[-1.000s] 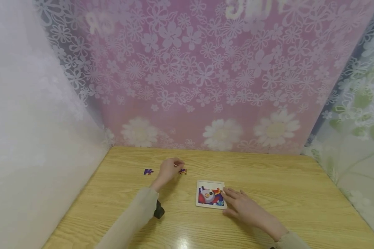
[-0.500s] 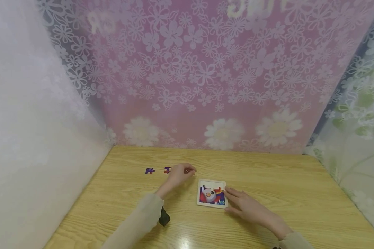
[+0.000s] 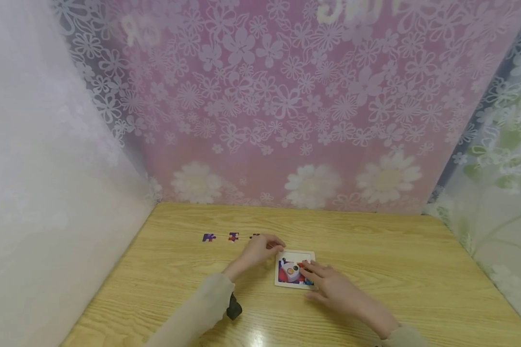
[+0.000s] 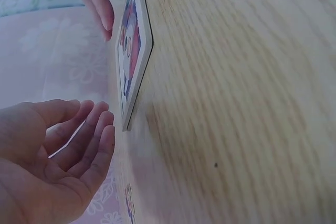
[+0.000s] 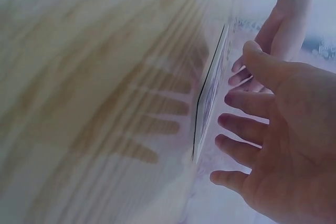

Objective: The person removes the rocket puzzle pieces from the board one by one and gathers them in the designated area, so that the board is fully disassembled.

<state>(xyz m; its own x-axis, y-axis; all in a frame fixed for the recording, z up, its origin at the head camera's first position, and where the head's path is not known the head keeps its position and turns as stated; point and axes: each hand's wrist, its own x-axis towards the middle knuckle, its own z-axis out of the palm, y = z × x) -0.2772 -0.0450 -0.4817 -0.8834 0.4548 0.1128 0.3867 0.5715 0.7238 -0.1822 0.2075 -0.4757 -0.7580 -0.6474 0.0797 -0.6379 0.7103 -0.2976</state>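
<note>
A square puzzle board [image 3: 279, 287] with a pale rim lies on the table, its picture partly covered and a bare pale strip along its far side. My left hand [image 3: 256, 249] hovers by its far left corner, fingers loosely bent; in the left wrist view no piece shows between that hand's [image 4: 63, 156] thumb and fingers. Over the board's right side spreads my right hand [image 3: 340, 291]; from the right wrist view, its [image 5: 294, 129] fingers look spread and apart from the board [image 5: 210, 95]. Whether its fingertips touch the picture is unclear.
Three loose jigsaw pieces lie in a row behind my left arm: one on the left [image 3: 209, 237], a middle piece [image 3: 233, 237] and a piece partly hidden by the left hand [image 3: 254, 236]. Flowered cloth [image 3: 260, 120] stands behind the wooden table [image 3: 373, 241].
My left hand has moved right, from the loose pieces to the board's far left corner, uncovering pieces behind it. The right hand has slid slightly left, farther over the board.
</note>
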